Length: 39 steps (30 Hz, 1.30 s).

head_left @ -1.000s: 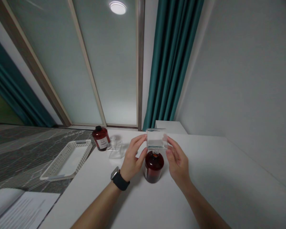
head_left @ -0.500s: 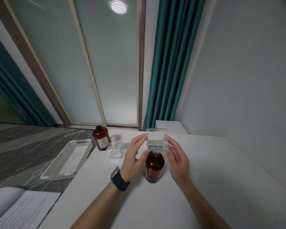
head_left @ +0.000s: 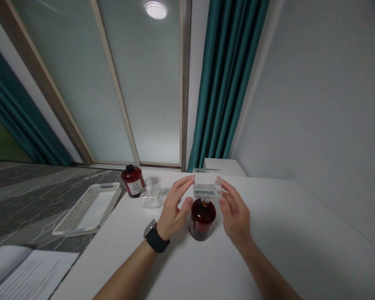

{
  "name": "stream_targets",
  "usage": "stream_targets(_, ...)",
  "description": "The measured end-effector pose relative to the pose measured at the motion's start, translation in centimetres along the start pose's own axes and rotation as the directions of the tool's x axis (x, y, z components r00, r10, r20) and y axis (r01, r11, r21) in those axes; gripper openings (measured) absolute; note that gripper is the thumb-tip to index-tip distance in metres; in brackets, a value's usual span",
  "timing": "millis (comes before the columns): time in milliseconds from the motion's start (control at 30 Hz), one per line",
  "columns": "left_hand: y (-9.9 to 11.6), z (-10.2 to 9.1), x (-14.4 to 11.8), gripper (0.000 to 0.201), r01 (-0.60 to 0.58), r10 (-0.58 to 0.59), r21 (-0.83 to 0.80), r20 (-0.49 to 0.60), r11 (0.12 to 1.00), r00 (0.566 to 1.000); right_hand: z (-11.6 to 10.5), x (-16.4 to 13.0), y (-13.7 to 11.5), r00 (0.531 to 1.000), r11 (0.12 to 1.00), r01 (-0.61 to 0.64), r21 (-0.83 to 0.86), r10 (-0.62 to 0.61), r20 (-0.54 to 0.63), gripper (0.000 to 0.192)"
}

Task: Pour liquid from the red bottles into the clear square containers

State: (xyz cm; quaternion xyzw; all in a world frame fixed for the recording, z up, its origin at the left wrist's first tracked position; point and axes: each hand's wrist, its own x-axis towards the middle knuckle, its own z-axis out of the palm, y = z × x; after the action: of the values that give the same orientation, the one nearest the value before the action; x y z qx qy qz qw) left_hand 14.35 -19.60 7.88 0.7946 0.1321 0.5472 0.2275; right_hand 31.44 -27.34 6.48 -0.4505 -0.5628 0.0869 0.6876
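Note:
A clear square box (head_left: 207, 183) sits on top of the neck of a dark red bottle (head_left: 202, 219) standing on the white table (head_left: 284, 233). My left hand (head_left: 174, 207), with a dark watch on its wrist, touches the box's left side with its fingertips. On the box's right side rest the fingertips of my right hand (head_left: 236, 212). Both hands hold the box between them above the bottle.
A second dark red bottle (head_left: 133, 181) with a black cap stands at the table's far left, beside a clear plastic piece (head_left: 152, 195). A white slotted tray (head_left: 90, 209) overhangs the table's left edge. Papers (head_left: 25, 273) lie low left. A teal curtain (head_left: 228, 83) hangs behind.
Almost nothing: both hands and the clear box have stayed on top of the bottle, with only a slight shift of the view.

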Motion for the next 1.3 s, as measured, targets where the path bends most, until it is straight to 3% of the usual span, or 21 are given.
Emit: stream_targets(1300,0.4,-0.34,-0.06,0.042,0.005,-0.004,-0.049,0.029,0.999,1.0,-0.12,-0.6,0.13,0.998,0.998,0.054,-0.035,-0.055,-0.01,0.037)
